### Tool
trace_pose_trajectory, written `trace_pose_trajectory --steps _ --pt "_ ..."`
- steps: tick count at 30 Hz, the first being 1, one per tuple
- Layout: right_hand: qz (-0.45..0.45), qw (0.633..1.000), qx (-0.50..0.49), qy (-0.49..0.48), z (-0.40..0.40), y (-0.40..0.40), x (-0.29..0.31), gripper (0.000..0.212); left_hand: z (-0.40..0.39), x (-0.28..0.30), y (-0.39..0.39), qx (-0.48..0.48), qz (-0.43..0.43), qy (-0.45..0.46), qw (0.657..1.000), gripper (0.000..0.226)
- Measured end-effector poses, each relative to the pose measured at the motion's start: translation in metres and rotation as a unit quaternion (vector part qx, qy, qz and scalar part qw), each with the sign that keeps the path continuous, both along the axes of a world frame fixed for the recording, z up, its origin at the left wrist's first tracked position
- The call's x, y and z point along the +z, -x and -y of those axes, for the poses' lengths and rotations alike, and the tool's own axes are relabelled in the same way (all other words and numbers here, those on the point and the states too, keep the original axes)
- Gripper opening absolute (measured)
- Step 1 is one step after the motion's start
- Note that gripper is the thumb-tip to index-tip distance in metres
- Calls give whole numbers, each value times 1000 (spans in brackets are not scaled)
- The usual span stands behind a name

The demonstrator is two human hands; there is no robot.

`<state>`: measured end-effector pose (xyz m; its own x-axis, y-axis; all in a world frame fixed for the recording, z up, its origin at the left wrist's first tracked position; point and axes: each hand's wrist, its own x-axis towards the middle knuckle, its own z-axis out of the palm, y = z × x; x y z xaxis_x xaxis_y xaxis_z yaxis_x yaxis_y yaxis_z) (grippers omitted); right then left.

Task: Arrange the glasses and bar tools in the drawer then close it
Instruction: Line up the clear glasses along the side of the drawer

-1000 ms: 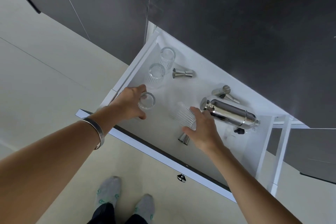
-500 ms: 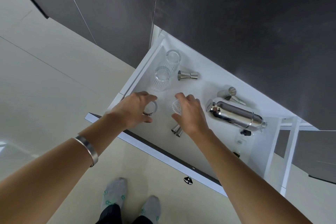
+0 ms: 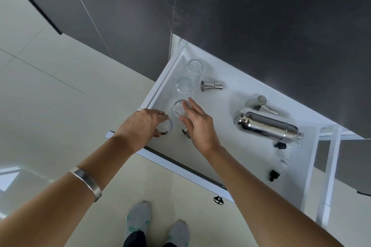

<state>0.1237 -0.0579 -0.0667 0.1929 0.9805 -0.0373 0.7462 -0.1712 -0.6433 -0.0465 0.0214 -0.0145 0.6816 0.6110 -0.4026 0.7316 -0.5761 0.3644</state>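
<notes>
The white drawer (image 3: 161,88) stands pulled out under dark cabinet fronts. Two ribbed glasses (image 3: 195,68) (image 3: 183,88) stand in a row along its left wall. My right hand (image 3: 197,126) holds a third glass (image 3: 179,109) just below them, thumb and fingers loosely on either side of it. My left hand (image 3: 143,126) grips a fourth glass (image 3: 166,126) at the drawer's front left corner. A steel shaker (image 3: 267,126) lies on its side to the right. One jigger (image 3: 211,86) lies beside the glasses, and another jigger (image 3: 259,104) lies above the shaker.
A small steel piece (image 3: 185,133) peeks out under my right hand. Two small bottles with black caps (image 3: 280,145) (image 3: 274,175) lie at the drawer's right end. The drawer's knob (image 3: 218,199) sticks out of the front panel above my socked feet (image 3: 138,220).
My right hand lifted the lying glass and carried it left, into line below the two standing glasses. My left hand drew its glass down towards the front left corner.
</notes>
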Motion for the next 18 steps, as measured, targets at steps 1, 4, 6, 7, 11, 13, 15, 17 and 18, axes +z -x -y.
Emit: trace_pose_trajectory --steps 1,4,6,7,11,13,15,17,18 --pt "15 1000 12 -4 -1 0 0 42 -1 -1 1 -8 2 -9 1000 45" --pt "55 997 54 -16 -3 -1 -5 41 -2 -7 5 -34 8 -28 999 44" --pt "63 994 83 -20 -4 -4 -10 46 -3 -8 8 -67 32 -49 996 44" --pt "62 993 95 -19 -4 -5 -12 48 -4 -10 10 -94 59 -70 991 43" --pt "60 992 108 -17 -6 -7 -18 60 -18 -10 15 -205 18 -164 965 43" --pt "63 993 98 -31 -9 -4 -19 59 -24 -9 17 -202 14 -150 968 43" --pt "56 993 88 -46 -13 0 -16 52 -29 -6 20 -196 16 -131 972 43" --pt "31 995 70 -59 -16 2 -11 45 -32 -5 21 -192 21 -115 974 42" --pt "13 996 58 -64 -17 3 -8 43 -33 -5 22 -191 25 -109 975 42"
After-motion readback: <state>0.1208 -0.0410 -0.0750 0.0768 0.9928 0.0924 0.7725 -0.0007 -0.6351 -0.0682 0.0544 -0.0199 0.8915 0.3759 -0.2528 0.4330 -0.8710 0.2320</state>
